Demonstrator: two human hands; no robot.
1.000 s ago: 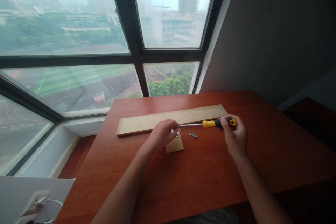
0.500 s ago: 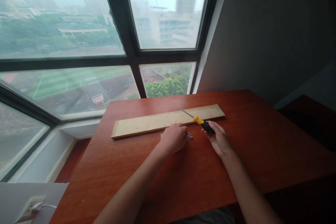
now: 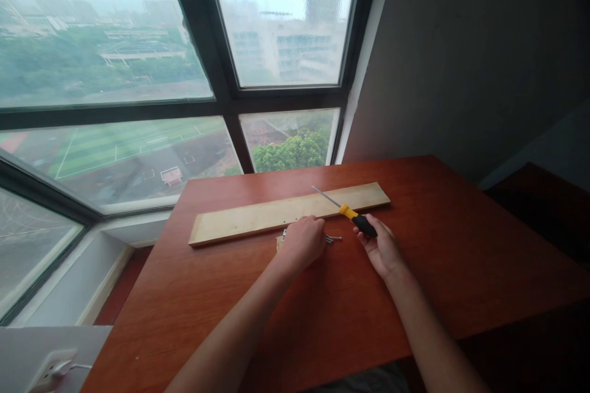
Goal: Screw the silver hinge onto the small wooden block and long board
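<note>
In my right hand [image 3: 380, 249] is a screwdriver [image 3: 354, 216] with a yellow and black handle. Its thin metal shaft points up and left over the wooden board [image 3: 244, 218]. My left hand [image 3: 305, 239] is lowered to the table just in front of the board, its fingers curled down and their tips hidden. Several silver screws [image 3: 334, 239] stick out to the right of that hand. A small brown piece [image 3: 279, 242], perhaps cardboard, shows at its left, partly covered. Small dark dots mark the board near its front edge.
The reddish-brown table [image 3: 207, 295] reaches to the window [image 3: 286, 92] at the back. A grey wall [image 3: 461, 73] rises at the right. At lower left, a plug with a white cable sits in a wall socket [image 3: 55, 368].
The camera view has shifted slightly. My left hand has moved a little among the screws, and more of the screws and the brown piece now shows. The right hand keeps the screwdriver.
</note>
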